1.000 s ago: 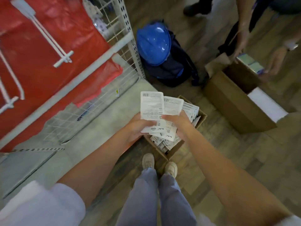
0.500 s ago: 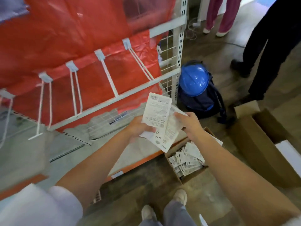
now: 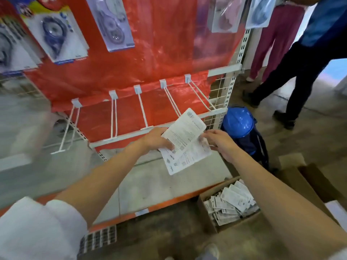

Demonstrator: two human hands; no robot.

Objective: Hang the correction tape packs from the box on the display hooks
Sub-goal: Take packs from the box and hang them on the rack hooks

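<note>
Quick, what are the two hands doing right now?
Left hand: holds the fanned correction tape packs, thumb on top.
Right hand: pinches the right edge of the same packs.

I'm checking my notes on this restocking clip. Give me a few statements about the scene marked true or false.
1. Both hands hold packs. True: the left hand and right hand grip them.
2. The lower hooks are full. False: they are bare.
3. The box on the floor holds more packs. True.
4. The helmet is red. False: it is blue.
5. Packs hang on the upper row. True.
</note>
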